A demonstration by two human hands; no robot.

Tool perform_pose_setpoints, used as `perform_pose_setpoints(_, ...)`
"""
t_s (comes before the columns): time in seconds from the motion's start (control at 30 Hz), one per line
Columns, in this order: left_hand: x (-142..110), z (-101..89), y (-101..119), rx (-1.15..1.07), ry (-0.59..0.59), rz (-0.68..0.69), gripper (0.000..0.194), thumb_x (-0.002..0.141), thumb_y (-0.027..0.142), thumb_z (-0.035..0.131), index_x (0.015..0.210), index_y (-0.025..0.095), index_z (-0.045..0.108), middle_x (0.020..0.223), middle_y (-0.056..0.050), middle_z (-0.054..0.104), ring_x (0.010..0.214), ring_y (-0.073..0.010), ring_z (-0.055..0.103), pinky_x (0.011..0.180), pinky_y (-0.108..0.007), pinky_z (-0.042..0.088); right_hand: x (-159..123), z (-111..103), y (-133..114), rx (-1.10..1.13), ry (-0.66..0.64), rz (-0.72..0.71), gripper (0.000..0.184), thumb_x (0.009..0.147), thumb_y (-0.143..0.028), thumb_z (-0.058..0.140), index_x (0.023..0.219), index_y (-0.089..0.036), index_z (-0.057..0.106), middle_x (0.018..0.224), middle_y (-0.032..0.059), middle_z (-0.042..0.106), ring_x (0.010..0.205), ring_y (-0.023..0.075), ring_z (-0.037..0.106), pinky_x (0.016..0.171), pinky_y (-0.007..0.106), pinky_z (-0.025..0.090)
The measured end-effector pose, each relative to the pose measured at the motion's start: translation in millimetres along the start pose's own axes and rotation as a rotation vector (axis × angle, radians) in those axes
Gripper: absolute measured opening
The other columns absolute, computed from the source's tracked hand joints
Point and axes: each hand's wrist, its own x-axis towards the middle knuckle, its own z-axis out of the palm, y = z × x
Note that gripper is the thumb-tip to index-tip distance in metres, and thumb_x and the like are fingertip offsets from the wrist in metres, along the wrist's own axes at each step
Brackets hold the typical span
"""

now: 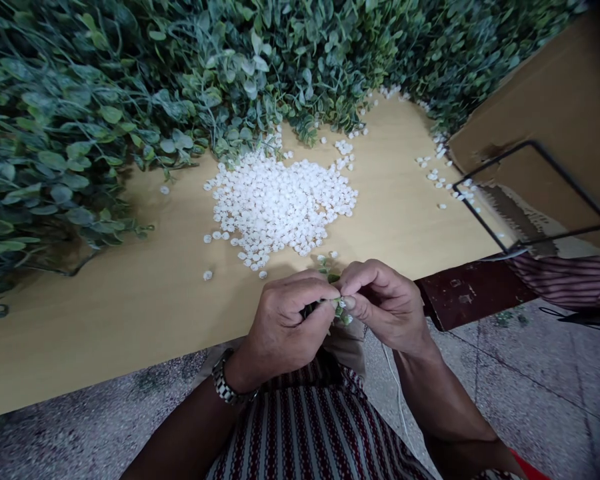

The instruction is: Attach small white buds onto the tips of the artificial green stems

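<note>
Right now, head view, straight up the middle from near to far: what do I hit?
Striped garment → left hand and right hand, side by side → pile of small white pieces → green foliage.

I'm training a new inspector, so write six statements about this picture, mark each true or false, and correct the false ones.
1. Many white pieces lie in a heap on the table. True.
2. The left hand and right hand meet at a small green sprig. True.
3. The sprig lies far from both hands. False: it is at their fingertips.
4. Every white piece is inside the heap. False: some lie scattered apart from it.
5. Green leaves lie along the table's far side. True.
6. The leaves hide the whole table. False: much of its top shows.
</note>
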Motion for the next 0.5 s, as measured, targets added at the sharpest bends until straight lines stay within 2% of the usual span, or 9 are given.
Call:
perform_pose_setpoints(0.13, -0.8, -3.5, 1.8, -0.189, 0.022, -0.163, 0.013, 0.076, 0.006, 0.059, 0.070, 0.014, 0.067, 0.063, -0.001, 0.061, 0.056, -0.0095, 0.054, 0.052, -0.021, 0.044, 0.5, -2.7, -4.6, 0.022, 0.067, -0.059, 0.005, 0.084, -0.019, 0.060, 0.088, -0.019, 0.063, 0.072, -0.0002, 0.059, 0.062, 0.0105, 0.052, 0.053, 0.023, 0.042)
perform_pose_setpoints(0.2, -3.7, -5.0, 2.4, -0.340, 0.044, -0.215, 0.009, 0.078, 0.012, 0.060, 0.073, 0.014, 0.068, 0.066, -0.002, 0.061, 0.057, -0.0100, 0.054, 0.052, -0.021, 0.045, -0.5, -5.6, -3.4, 0.054, 0.177, -0.086, 0.007, 0.086, -0.024, 0.058, 0.088, -0.019, 0.063, 0.070, 0.0004, 0.059, 0.060, 0.0110, 0.052, 0.051, 0.023, 0.040)
perform_pose_setpoints(0.3, -10.4, -4.5, 2.0, -0.569, -0.004, -0.280, 0.011, 0.080, 0.021, 0.062, 0.074, 0.013, 0.068, 0.067, -0.003, 0.060, 0.054, -0.0102, 0.055, 0.049, -0.022, 0.045, -3.1, -10.1, 2.7, 0.003, 0.333, -0.057, 0.010, 0.086, -0.028, 0.058, 0.083, -0.019, 0.063, 0.067, 0.0001, 0.058, 0.058, 0.0113, 0.050, 0.051, 0.024, 0.038)
perform_pose_setpoints(0.5, -21.0, 0.4, 1.2, -0.813, -0.122, -0.390, 0.013, 0.081, 0.026, 0.062, 0.078, 0.013, 0.066, 0.070, -0.003, 0.057, 0.050, -0.0087, 0.055, 0.042, -0.019, 0.045, -7.5, -13.6, 10.4, -0.146, 0.321, -0.008, 0.009, 0.085, -0.025, 0.059, 0.082, -0.019, 0.063, 0.067, -0.0008, 0.059, 0.060, 0.0112, 0.052, 0.055, 0.024, 0.040)
